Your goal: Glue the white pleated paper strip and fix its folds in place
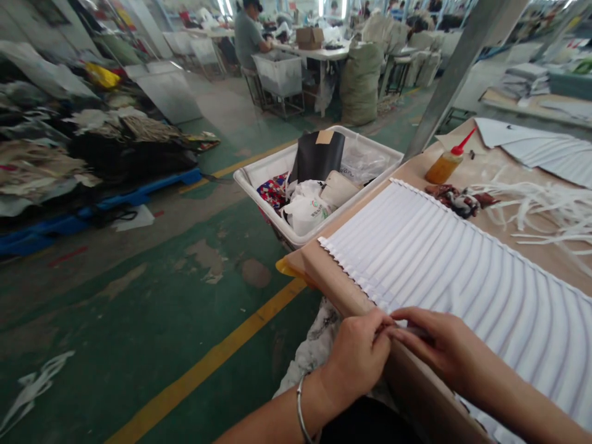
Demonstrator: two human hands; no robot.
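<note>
Long rows of overlapping white pieces (416, 246) lie fanned out on the brown-covered table (314, 259), their notched ends lined up along the table's edge. At that near edge my left hand (358, 348) is closed, thumb and fingers pinched together, with a bangle on the wrist. Its fingertips meet those of my right hand (439, 345), which pinches a small white piece over the edge of the rows. My fingers cover most of what lies between them, so its shape is hidden.
A glue bottle (446, 161) with a red nozzle, a dark crumpled bundle (462, 200) and loose white strips (550, 213) lie on the table. Beyond its left edge stands a white bin (296, 237) with bags. A metal post (456, 80) rises behind. A person (248, 40) sits farther back.
</note>
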